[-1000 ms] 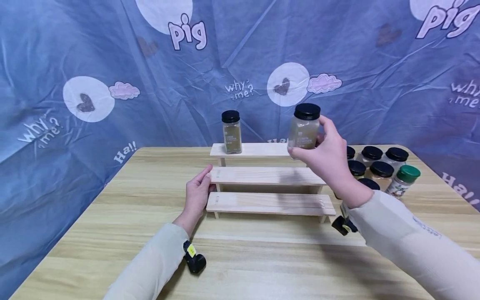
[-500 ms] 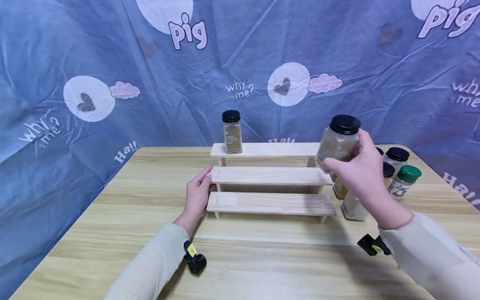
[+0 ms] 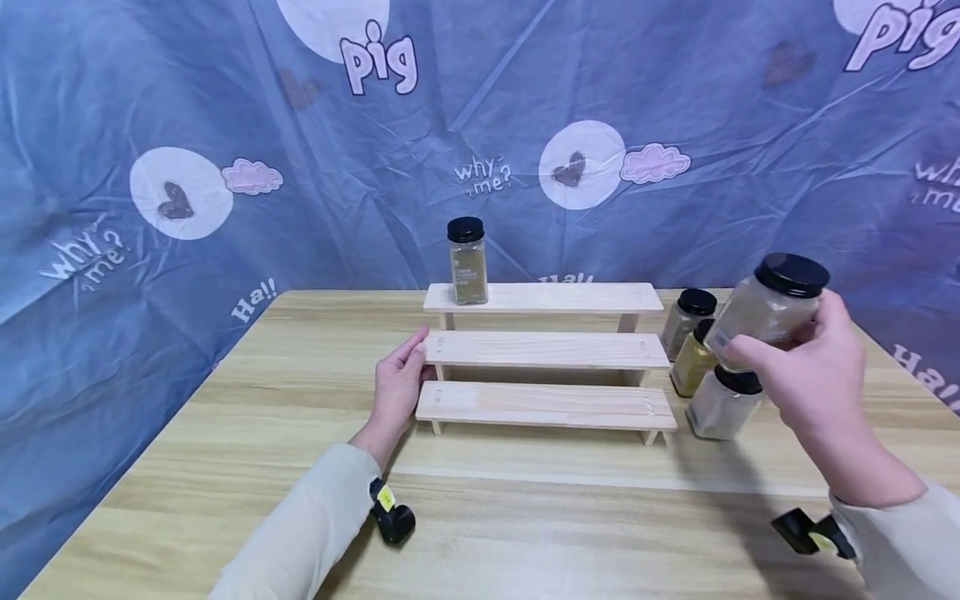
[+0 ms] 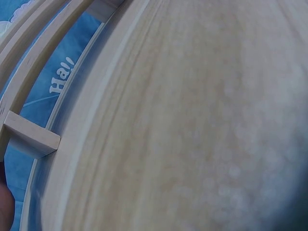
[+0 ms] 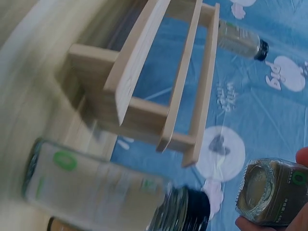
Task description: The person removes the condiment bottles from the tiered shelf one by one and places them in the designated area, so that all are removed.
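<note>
In the head view, my right hand grips a clear spice jar with a black lid, raised and tilted above the right side of the table. Its square glass base faces the right wrist camera, where brownish contents show in the held jar. My left hand holds the left end of a three-tier wooden rack at its middle shelf; some of its fingers are hidden behind the wood. One spice jar of brownish powder stands upright at the left of the top shelf.
Right of the rack stand a dark-filled jar, a yellow powder jar and a pale powder jar, all black-lidded. Other jars there are hidden behind my right hand. A blue printed cloth hangs behind the wooden table.
My right hand has carried the jar from above the top shelf's right end rightward, down and nearer, tilting it. My left hand stays at the rack.
</note>
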The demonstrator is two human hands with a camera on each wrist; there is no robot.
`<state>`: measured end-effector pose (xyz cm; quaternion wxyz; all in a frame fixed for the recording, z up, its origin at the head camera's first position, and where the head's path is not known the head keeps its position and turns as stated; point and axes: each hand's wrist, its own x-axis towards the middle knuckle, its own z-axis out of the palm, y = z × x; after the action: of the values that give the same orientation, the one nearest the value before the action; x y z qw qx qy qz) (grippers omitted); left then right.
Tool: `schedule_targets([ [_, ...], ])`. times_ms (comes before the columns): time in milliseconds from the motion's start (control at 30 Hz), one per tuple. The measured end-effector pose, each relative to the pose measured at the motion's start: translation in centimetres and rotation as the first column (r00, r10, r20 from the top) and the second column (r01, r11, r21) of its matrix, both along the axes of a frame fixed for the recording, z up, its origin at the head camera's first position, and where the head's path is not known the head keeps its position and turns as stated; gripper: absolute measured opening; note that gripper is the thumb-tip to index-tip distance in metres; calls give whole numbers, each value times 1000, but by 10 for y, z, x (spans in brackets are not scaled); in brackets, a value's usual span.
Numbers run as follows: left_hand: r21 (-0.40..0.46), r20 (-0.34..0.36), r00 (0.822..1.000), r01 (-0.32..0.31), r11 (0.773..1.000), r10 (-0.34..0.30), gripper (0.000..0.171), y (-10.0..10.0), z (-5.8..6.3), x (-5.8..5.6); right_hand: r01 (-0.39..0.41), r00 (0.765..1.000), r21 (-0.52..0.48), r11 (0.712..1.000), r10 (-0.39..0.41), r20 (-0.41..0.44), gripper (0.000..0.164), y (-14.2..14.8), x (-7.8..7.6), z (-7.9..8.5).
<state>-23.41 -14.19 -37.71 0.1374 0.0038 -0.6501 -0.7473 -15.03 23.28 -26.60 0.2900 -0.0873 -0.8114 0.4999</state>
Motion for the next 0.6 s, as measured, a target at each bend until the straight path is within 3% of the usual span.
schedule_targets([
  [400,0,-10,1000,-5,1000,5,34,1,1,0,141,990,-84,986,-141,8,69,37,15,-7],
  [600,1,-6,1000,-6,1000,6,34,1,0,0,67,998,-32,997,-66,5,75,58,22,-21],
])
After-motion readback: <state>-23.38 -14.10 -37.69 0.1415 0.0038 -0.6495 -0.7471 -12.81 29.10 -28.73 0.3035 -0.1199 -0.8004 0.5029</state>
